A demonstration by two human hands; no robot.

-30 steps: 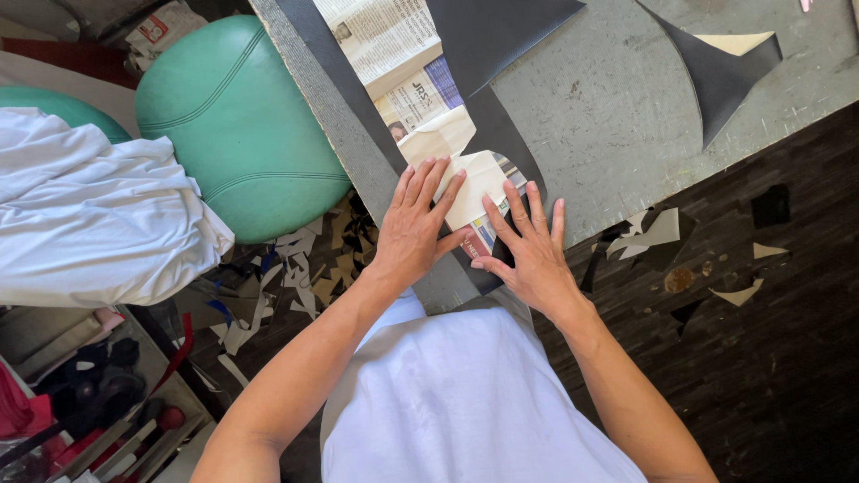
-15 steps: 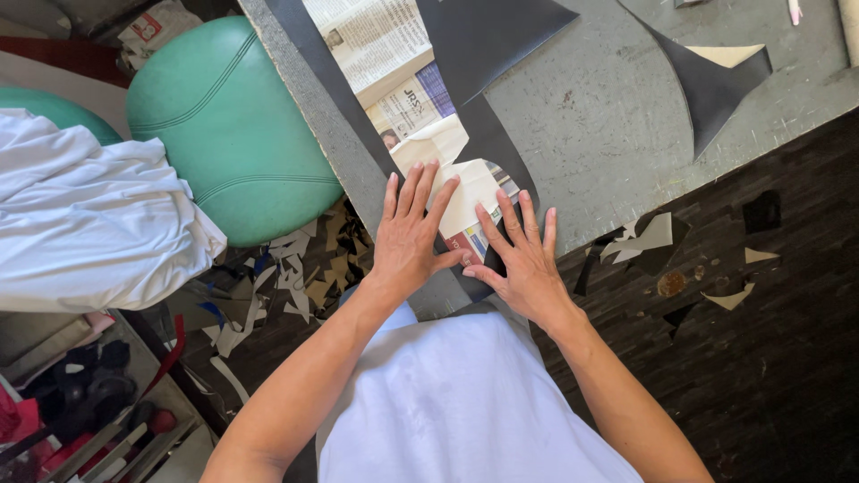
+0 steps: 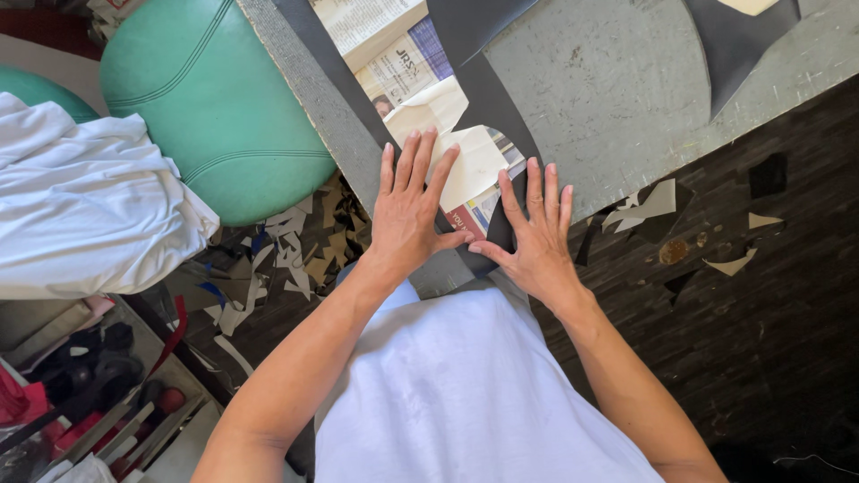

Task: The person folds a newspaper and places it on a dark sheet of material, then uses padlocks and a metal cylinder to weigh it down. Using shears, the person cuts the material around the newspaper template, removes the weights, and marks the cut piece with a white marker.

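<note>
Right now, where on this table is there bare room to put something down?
The bare grey tabletop between the long dark strip and the dark curved piece is free. It is crowded by the table's near edge, where the left hand and right hand press cream paper over newspaper.

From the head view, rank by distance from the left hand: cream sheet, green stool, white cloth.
1. Cream sheet: under the left hand's fingers, on the table.
2. Green stool: off to the hand's left, beside the table.
3. White cloth: farthest, beyond the stool.
</note>
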